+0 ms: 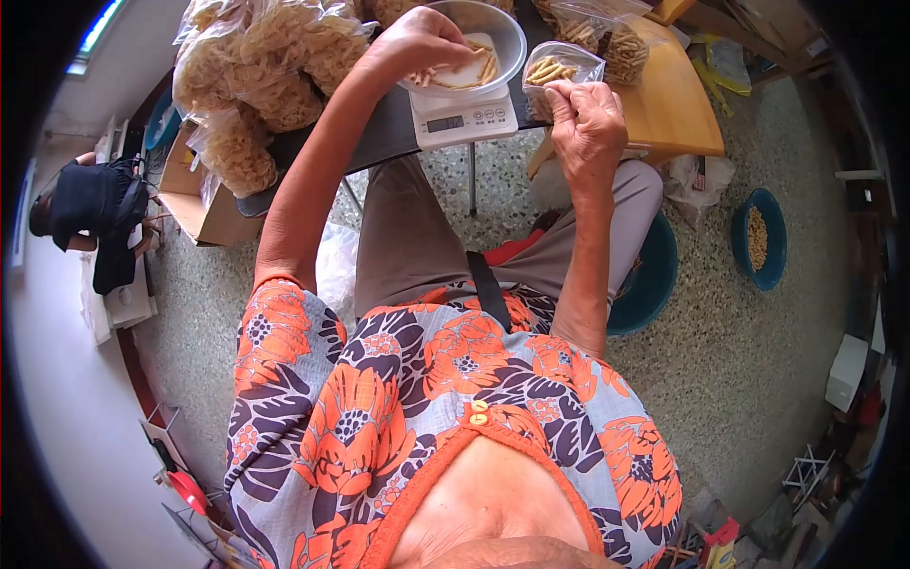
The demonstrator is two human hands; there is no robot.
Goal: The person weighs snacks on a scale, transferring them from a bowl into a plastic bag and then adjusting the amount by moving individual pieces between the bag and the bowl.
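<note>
My left hand [428, 44] reaches over the clear plastic bowl [513, 47], its fingers pressed together; what they hold, if anything, I cannot make out. Thin light-brown stick pieces [487, 66] lie in the bowl around a white patch. The bowl rests on a white digital scale [466, 121] at the table edge; its display is too small to read. To the right, my right hand [586, 119] pinches the edge of a small clear bag [590, 64] with similar pieces inside.
Big bags of light-brown pieces [256, 57] cover the table's left part. More filled bags [626, 52] sit by a wooden chair [678, 104]. An open cardboard box [194, 194] stands left. Teal basins [654, 284] are on the floor, one holding pale pieces [756, 239]. Another person [90, 213] is far left.
</note>
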